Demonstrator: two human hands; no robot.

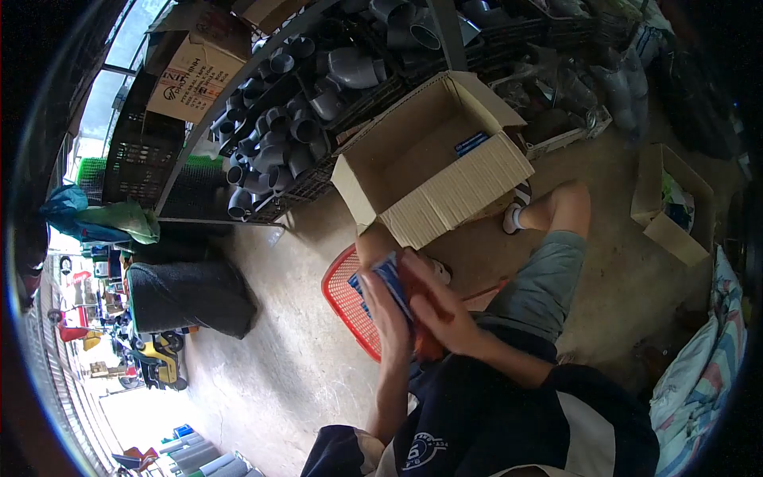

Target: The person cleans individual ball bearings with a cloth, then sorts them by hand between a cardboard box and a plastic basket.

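Note:
A blue-and-white packet [389, 274] is pressed between my two palms, above the lap. My left hand [385, 314] lies along its left side with the fingers pointing up. From the right, my right hand [445, 314] closes against it, and a dark red patch shows near the fingers. The packet's exact kind is hidden by the hands. Just left of them is a red plastic basket [338, 288], with more blue packets [355, 285] partly covered by my left hand. Beyond the hands stands an open cardboard box [453, 187] holding a small blue packet [471, 144].
Grey pipe fittings [274, 151] fill crates on the rack behind the box. Another cardboard box [671, 211] stands at right, near a striped sack [703, 374]. A black roll [191, 294] lies on the concrete floor [294, 381] at left.

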